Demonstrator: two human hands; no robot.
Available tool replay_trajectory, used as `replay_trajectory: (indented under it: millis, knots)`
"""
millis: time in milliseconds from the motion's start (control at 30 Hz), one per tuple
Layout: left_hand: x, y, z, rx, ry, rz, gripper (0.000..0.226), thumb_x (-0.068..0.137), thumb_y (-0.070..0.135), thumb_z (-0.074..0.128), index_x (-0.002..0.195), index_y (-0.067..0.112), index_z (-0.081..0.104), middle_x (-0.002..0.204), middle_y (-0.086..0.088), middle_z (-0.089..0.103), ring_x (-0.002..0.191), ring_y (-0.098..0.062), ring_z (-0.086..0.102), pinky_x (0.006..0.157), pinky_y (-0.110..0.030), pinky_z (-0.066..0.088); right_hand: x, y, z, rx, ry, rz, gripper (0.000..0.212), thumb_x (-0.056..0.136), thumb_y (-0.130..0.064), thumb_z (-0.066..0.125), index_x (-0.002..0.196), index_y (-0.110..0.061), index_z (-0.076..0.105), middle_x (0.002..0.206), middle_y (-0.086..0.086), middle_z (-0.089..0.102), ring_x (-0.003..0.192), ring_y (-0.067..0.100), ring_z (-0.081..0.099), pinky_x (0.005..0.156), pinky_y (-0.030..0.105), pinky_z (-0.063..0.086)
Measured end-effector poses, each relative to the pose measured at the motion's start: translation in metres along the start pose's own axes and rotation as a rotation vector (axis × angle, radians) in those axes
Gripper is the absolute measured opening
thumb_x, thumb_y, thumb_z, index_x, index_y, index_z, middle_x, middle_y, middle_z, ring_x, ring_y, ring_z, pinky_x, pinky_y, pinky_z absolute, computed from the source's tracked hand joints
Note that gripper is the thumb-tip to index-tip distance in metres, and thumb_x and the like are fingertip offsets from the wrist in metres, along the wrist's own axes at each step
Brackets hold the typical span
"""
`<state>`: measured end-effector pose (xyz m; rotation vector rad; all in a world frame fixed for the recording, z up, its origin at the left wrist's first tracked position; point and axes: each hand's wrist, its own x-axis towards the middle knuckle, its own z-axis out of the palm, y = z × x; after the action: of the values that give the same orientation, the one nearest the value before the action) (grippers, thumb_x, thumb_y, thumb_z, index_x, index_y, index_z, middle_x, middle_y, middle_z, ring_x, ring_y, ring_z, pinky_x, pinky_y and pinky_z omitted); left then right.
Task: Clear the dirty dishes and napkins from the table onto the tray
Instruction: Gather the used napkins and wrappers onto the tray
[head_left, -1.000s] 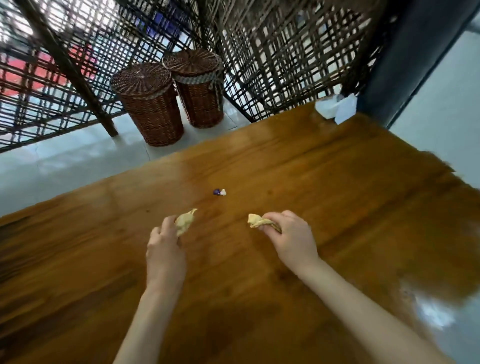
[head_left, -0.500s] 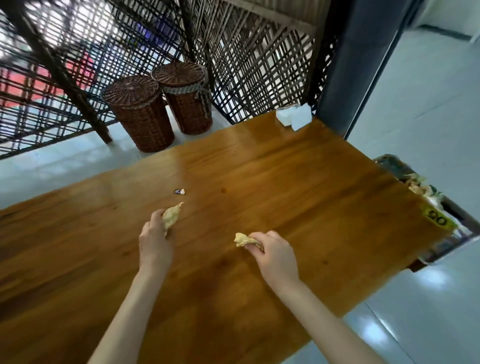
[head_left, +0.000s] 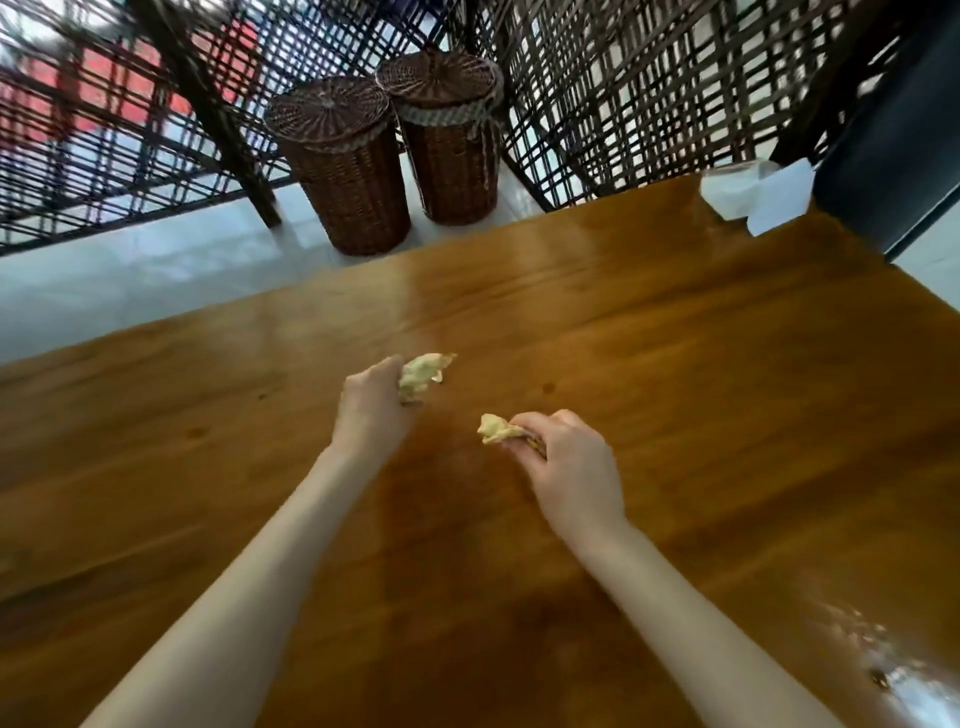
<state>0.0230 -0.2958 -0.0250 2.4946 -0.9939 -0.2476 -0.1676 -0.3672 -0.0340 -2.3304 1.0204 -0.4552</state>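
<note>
We see a glossy honey-brown wooden surface (head_left: 649, 364) with darker grain streaks. The crumpled napkins in our left hand (head_left: 422, 375) and right hand (head_left: 497, 430) are pale yellow. Two wicker baskets (head_left: 353, 166) are dark reddish-brown, woven; the right one carries a pale rope band. The lattice screen (head_left: 649, 88) is dark brown criss-cross. Tissues (head_left: 756, 195) are white.

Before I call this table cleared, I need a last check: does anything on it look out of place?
Yes. White paper napkins lie loose at the brown wooden table's far right corner. The left hand and right hand each grip a crumpled yellowish napkin wad.
</note>
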Motion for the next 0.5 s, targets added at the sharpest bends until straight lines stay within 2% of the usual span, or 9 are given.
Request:
replay_trajectory:
  millis: [67,167,200,333,400,500]
  knots:
    - [0.018,-0.004,0.010,-0.007,-0.049,0.044,0.015,0.079,0.013,0.069,0.086,0.020,0.059,0.079,-0.002,0.061,0.085,-0.026,0.059,0.066,-0.027,0.035,0.013,0.001,0.013,-0.013,-0.012,-0.005,0.029,0.088,-0.043,0.057,0.113,-0.029,0.064,0.092,-0.007,0.060,0.079,0.010,0.057,0.065,0.027,0.052]
    - [0.039,-0.008,0.023,-0.014,-0.080,0.074,0.011,0.082,0.018,0.067,0.092,0.021,0.065,0.086,-0.001,0.064,0.078,-0.017,0.052,0.067,-0.024,0.034,0.031,0.003,0.029,-0.033,-0.020,-0.020,0.031,0.088,-0.042,0.058,0.115,-0.028,0.064,0.095,-0.004,0.062,0.082,0.013,0.059,0.067,0.028,0.052]
    - [0.043,-0.008,0.025,-0.021,-0.075,0.081,0.006,0.083,0.019,0.065,0.087,0.022,0.063,0.082,0.001,0.062,0.076,-0.015,0.049,0.067,-0.024,0.034,0.035,0.004,0.033,-0.034,-0.011,-0.021,0.031,0.088,-0.041,0.058,0.115,-0.028,0.064,0.095,-0.004,0.062,0.083,0.013,0.060,0.067,0.027,0.052]
    - [0.050,-0.007,0.031,0.007,-0.024,0.100,0.016,0.082,0.016,0.066,0.073,0.022,0.054,0.078,0.003,0.054,0.072,-0.016,0.045,0.064,-0.025,0.032,0.045,0.006,0.043,-0.027,-0.010,-0.004,0.030,0.089,-0.041,0.058,0.115,-0.027,0.065,0.094,-0.003,0.062,0.082,0.014,0.059,0.067,0.027,0.051]
    - [0.050,-0.005,0.033,0.018,-0.026,0.085,0.015,0.082,0.014,0.067,0.075,0.018,0.055,0.082,-0.001,0.051,0.073,-0.018,0.044,0.065,-0.026,0.032,0.045,0.008,0.045,-0.034,-0.023,0.008,0.030,0.089,-0.041,0.057,0.115,-0.027,0.064,0.094,-0.003,0.061,0.082,0.014,0.059,0.068,0.027,0.050]
    - [0.050,-0.003,0.034,0.027,-0.057,0.025,0.010,0.084,0.015,0.068,0.089,0.013,0.059,0.090,-0.003,0.044,0.077,-0.020,0.044,0.069,-0.029,0.034,0.046,0.008,0.044,-0.029,-0.032,0.012,0.028,0.090,-0.041,0.056,0.113,-0.027,0.065,0.091,-0.003,0.060,0.079,0.014,0.058,0.065,0.027,0.049]
